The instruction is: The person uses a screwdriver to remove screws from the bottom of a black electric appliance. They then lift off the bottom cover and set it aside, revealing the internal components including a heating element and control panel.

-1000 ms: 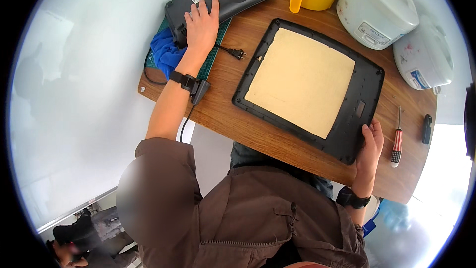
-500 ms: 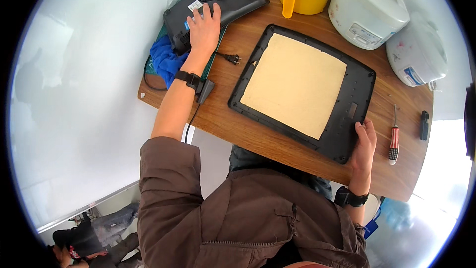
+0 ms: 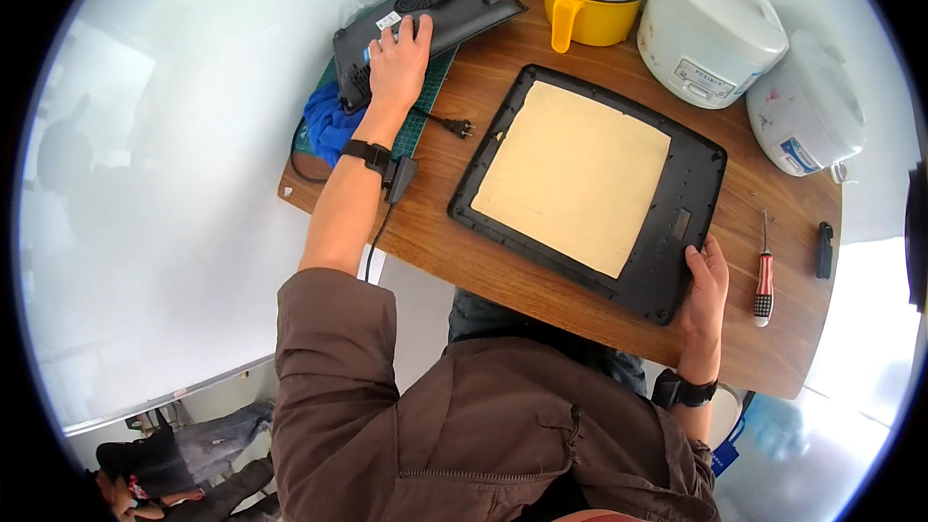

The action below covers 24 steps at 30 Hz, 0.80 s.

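Observation:
At the back left lies a black plastic appliance housing [image 3: 462,21], its round fan grille and feet facing up. Across its near edge rests my left hand [image 3: 398,72], fingers on top and thumb hidden, apparently gripping that edge. A flat black panel [image 3: 698,159] lies in the middle of the table, bearing a square cream-coloured sheet [image 3: 575,179]. My right hand [image 3: 706,285] holds the panel's near right side, thumb on top, the other fingers at the edge. A power plug [image 3: 458,126] sits between housing and panel.
Beneath the housing are a green cutting mat [image 3: 437,87] and a blue cloth [image 3: 327,124]. A yellow pot [image 3: 604,24] and two white rice cookers [image 3: 710,29] stand at the back. Rightward lie a screwdriver [image 3: 764,285] and a small black object [image 3: 825,249]. Someone sits lower left [image 3: 217,445].
The housing has shifted slightly away with my left hand on it, and more of the green mat shows. The whole view has moved a little. My right hand keeps its hold.

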### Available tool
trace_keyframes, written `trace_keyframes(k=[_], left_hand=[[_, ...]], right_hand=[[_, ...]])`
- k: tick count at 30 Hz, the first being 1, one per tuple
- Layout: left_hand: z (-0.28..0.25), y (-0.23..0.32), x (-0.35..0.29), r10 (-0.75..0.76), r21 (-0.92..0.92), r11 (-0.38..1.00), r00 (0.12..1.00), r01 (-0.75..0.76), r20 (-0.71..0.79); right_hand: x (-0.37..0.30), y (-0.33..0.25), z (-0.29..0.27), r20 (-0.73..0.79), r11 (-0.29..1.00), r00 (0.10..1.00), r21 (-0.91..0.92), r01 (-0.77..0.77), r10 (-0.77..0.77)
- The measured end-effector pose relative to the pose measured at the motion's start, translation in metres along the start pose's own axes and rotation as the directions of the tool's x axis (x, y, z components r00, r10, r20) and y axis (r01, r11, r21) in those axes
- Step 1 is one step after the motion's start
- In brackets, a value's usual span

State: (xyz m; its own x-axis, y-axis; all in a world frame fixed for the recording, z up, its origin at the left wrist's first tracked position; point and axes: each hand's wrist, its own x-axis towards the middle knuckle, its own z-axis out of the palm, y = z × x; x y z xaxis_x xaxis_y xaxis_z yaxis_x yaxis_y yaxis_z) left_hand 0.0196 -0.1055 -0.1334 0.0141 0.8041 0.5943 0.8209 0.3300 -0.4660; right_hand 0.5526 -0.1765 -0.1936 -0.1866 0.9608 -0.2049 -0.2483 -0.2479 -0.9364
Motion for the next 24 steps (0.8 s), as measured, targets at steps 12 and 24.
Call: trace_keyframes(k=[12, 24], left_hand=[[-0.014, -0.009, -0.003, 0.033, -0.054, 0.998, 0.994, -0.039, -0.108], [-0.053, -0.047, 0.027, 0.114, -0.062, 0.987, 0.926, -0.145, -0.359]], right_hand=[[0.0, -0.001, -0.001, 0.047, 0.996, 0.999, 0.081, -0.021, 0.018], [-0.006, -0.003, 0.044, 0.086, 0.975, 0.994, 0.207, -0.08, 0.063]])
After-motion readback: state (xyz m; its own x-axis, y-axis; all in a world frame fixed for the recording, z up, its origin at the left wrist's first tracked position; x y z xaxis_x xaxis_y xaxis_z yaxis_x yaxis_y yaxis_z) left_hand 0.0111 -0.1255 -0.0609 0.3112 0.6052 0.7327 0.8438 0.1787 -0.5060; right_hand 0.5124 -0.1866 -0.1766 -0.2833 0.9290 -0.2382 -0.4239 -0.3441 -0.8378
